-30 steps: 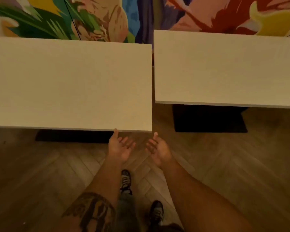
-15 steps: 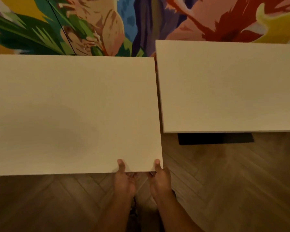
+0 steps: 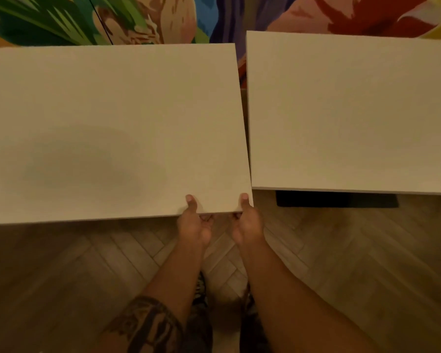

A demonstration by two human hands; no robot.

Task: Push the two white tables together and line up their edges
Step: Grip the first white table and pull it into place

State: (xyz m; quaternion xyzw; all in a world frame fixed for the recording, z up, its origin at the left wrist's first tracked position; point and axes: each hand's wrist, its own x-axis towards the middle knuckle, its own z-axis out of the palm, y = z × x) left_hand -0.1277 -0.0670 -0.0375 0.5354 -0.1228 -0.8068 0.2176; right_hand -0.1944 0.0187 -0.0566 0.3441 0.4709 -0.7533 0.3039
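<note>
Two white tables stand side by side with a narrow gap between them. The left table [image 3: 107,118] reaches nearer to me than the right table [image 3: 349,110], so their front edges are offset. My left hand [image 3: 195,222] grips the left table's front edge near its right corner, thumb on top, fingers hidden underneath. My right hand [image 3: 246,222] grips the same edge right at the corner, thumb on top as well.
A colourful mural wall [image 3: 148,24] runs close behind both tables. The dark base [image 3: 336,200] of the right table shows under its front edge. Herringbone wood floor [image 3: 87,276] lies in front, and my shoes [image 3: 201,296] stand between my arms.
One second ago my hands were open, palms up, below the left table's edge. They have since closed on that edge near its right corner, and I have come closer to the table.
</note>
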